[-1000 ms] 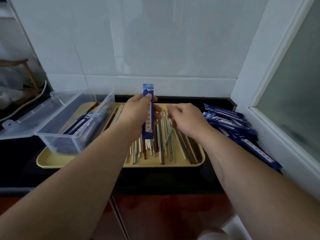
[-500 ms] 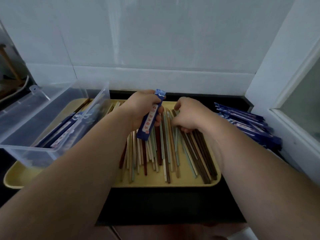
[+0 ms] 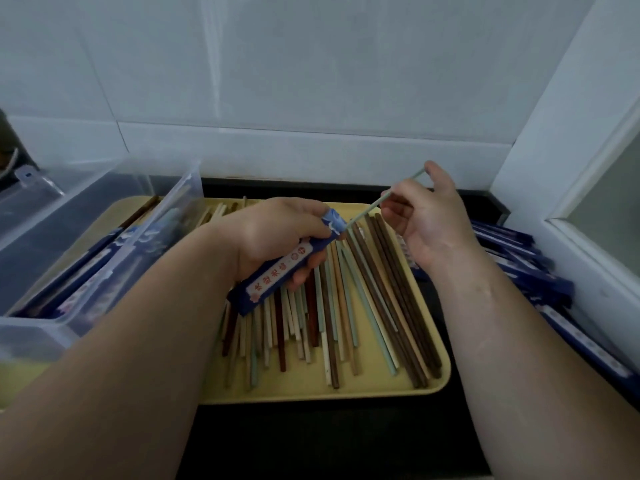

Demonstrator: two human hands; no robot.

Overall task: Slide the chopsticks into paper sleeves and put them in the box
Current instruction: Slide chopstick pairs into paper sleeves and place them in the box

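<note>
Moved since the earlier view: my right hand [image 3: 433,220] is up off the pile and now pinches a pale green chopstick [image 3: 367,209] between thumb and forefinger, the other fingers loosely spread.

Item: chopstick, tilted, lower tip at the mouth of the blue paper sleeve [image 3: 280,271], above the tray's far middle.

Item: sleeve, gripped along its length in my left hand [image 3: 277,233], fingers curled under it.

Handling, as I judge it: squeeze lightly to keep the mouth open, line the stick with the sleeve's length, and feed slowly so the paper does not crease.

Around: loose chopsticks [image 3: 346,306] across the yellow tray [image 3: 311,389]; clear box [image 3: 138,244] over the tray's left end, filled sleeves inside; spare sleeves [image 3: 519,268] on the worktop off its right edge.

Unclear: whether the tip is already inside; whether I hold one stick or two. The box is cut off at the left.
</note>
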